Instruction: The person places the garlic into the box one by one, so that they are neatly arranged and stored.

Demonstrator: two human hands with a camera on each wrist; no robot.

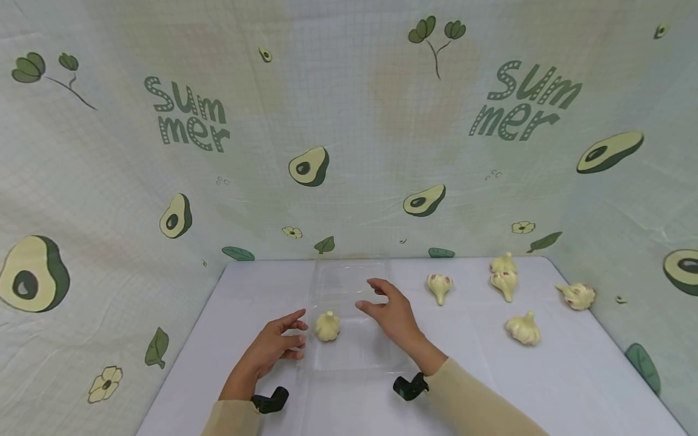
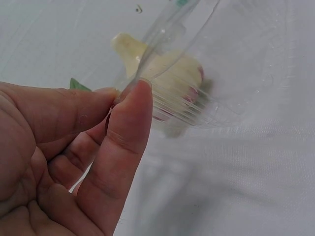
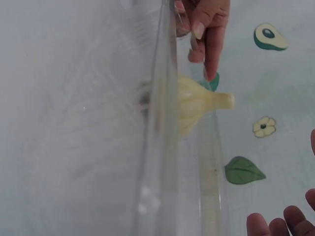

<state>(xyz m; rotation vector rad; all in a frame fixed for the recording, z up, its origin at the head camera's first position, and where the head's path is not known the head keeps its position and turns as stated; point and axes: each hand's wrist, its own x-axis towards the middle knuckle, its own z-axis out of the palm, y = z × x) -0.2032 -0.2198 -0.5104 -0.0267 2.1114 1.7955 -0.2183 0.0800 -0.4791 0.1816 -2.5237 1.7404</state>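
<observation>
A clear plastic container [image 1: 357, 357] lies at the middle of the table, with one garlic bulb [image 1: 328, 327] in its left part. At the left side of the container is my left hand [image 1: 275, 342]; in the left wrist view its thumb and a fingertip pinch the thin clear rim. My right hand [image 1: 397, 316] hovers over the container's right side, thumb and fingers spread apart and holding nothing. Through the clear wall, the right wrist view shows the garlic bulb [image 3: 192, 103] with its stem pointing right.
Several more garlic bulbs are scattered to the right: one garlic bulb [image 1: 439, 288] nearest the container, a touching pair at the back, another garlic bulb [image 1: 523, 329] nearer the front, and one by the right edge. A printed cloth [image 1: 349, 121] hangs behind the white table [image 1: 463, 375].
</observation>
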